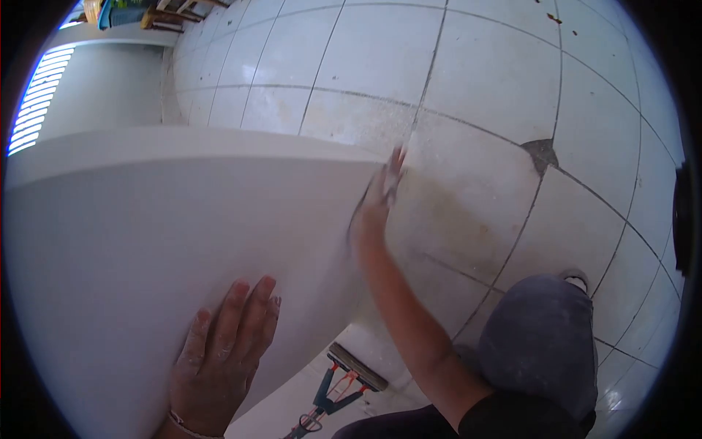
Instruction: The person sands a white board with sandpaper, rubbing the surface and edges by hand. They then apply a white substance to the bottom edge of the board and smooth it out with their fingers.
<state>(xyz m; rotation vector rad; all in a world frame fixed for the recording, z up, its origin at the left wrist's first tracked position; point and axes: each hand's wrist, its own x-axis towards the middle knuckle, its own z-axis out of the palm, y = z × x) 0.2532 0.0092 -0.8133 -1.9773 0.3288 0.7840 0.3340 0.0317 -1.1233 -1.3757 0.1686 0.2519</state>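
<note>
My left hand (223, 351) lies flat on the broad face of a smooth white low wall (146, 241), its fingers stretched out and dusted with white powder. At the wall's end edge, my right hand (376, 194) presses against the narrow side, fingers straight and close together, also whitened. Between that palm and the wall shows a thin dark edge, perhaps of a sheet; the hand hides most of it. My right hand is slightly blurred.
A sponge mop (357, 367) with a green and orange frame lies below the wall's end. White floor tiles (482, 66) spread to the right, with a dark broken patch (542, 155). My bent knee (541, 336) is close by. A planter (124, 16) stands at the upper left.
</note>
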